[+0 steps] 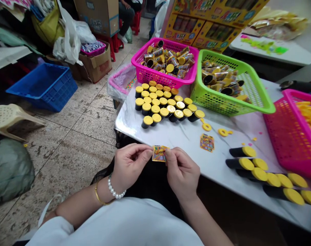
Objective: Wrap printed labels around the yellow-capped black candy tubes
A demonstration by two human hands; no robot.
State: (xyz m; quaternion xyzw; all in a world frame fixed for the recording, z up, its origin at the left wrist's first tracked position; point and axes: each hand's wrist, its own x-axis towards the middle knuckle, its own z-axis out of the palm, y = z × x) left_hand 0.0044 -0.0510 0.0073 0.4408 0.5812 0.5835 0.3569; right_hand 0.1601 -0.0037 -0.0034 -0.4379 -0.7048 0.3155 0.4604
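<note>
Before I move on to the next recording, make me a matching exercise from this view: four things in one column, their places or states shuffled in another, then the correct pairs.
Things
1. Pearl-bead bracelet
2. Blue plastic crate
3. Lime-green basket
4. Printed cards nearest the person

Places or states
A. On the floor
B. Pinched by the left hand and right hand
C. Around the left wrist
D. On the table, holding many tubes

Pairs: 1-C, 2-A, 3-D, 4-B
</note>
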